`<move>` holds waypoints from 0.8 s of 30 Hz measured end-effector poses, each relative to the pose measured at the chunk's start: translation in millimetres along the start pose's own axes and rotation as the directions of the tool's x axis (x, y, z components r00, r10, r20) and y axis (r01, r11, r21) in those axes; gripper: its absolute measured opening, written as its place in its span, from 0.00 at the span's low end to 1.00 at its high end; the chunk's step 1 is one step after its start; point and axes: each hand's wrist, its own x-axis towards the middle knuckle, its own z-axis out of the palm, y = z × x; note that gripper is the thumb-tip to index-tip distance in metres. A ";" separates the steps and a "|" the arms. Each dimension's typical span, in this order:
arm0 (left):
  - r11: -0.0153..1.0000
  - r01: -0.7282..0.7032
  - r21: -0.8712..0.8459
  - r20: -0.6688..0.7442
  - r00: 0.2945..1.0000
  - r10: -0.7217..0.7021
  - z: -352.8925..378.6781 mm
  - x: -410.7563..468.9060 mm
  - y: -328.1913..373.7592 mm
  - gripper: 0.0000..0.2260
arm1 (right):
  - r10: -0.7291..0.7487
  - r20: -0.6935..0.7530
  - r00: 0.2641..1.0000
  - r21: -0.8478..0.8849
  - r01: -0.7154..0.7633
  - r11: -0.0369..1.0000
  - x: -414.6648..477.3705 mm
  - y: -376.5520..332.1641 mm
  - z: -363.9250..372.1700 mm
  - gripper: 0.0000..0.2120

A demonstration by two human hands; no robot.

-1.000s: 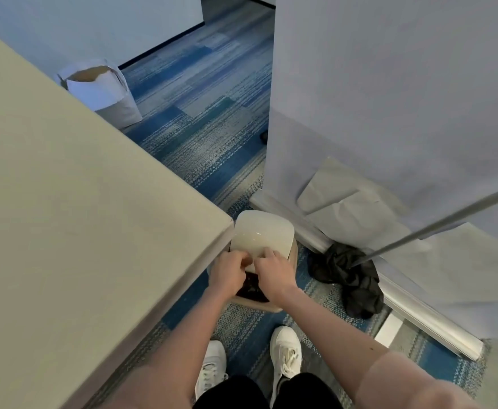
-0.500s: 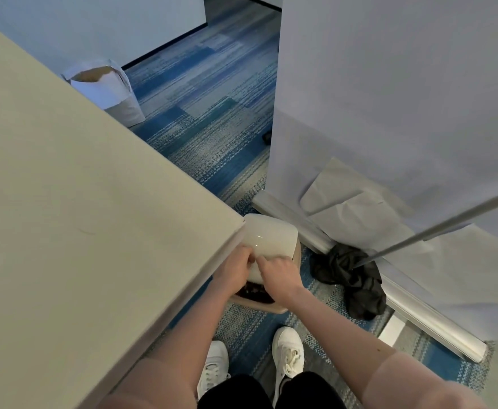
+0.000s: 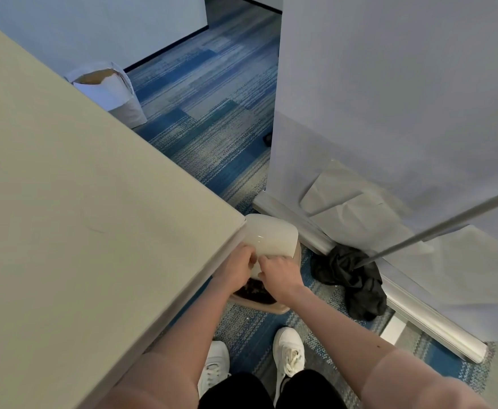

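Note:
A white rounded plastic container point(image 3: 271, 236) is held tilted over a beige bin point(image 3: 274, 307) on the floor beside the table corner. Dark material point(image 3: 255, 290) lies inside the bin. My left hand point(image 3: 237, 268) grips the container's near edge from the left. My right hand point(image 3: 280, 274) grips the same edge from the right, fingers curled. Both hands sit close together, just above the bin's opening.
A large beige table point(image 3: 79, 216) fills the left. A white partition point(image 3: 389, 98) stands on the right with a metal base rail point(image 3: 419, 308), a black cloth point(image 3: 351, 276) and a thin metal rod point(image 3: 448, 219). A white paper bag point(image 3: 109, 93) stands further off. My white shoes point(image 3: 289, 354) are below.
The view has shifted slightly. Both hands and the white container stay over the bin, the container moved a little toward the table corner.

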 end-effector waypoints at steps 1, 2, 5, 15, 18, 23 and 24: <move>1.000 -0.010 0.008 0.001 1.000 0.010 -1.1 -0.2 0.8 0.06 | -0.004 -0.006 1.000 0.014 0.004 1.000 0.0 -0.8 0.6 0.14; 1.000 -0.015 0.011 0.007 1.000 0.015 -2.2 -1.0 1.2 0.07 | -0.008 -0.014 1.000 0.033 0.008 0.999 -0.5 -1.6 0.2 0.17; 1.000 -0.011 0.002 0.025 1.000 0.011 -4.2 -4.2 2.5 0.09 | 0.001 0.014 1.000 0.057 -0.002 0.998 -1.1 -1.1 -3.7 0.15; 0.999 0.042 0.025 -0.088 0.995 -0.040 -56.8 -39.6 56.0 0.11 | 0.184 -0.159 0.970 0.324 -0.125 0.938 -38.3 8.7 -73.3 0.12; 0.998 -0.048 0.049 -0.143 0.988 0.054 -85.7 -63.1 99.8 0.09 | 0.317 -0.308 0.897 0.512 -0.125 0.850 -60.2 12.2 -123.6 0.11; 0.980 -0.195 -0.035 -0.268 0.947 0.178 -156.9 -134.2 184.1 0.10 | 0.410 -0.504 0.760 0.712 0.097 0.695 -112.2 -0.2 -237.7 0.09; 0.972 -0.222 -0.082 -0.306 0.934 0.187 -173.8 -150.6 196.1 0.09 | 0.399 -0.543 0.739 0.709 0.149 0.690 -124.1 -7.0 -260.1 0.09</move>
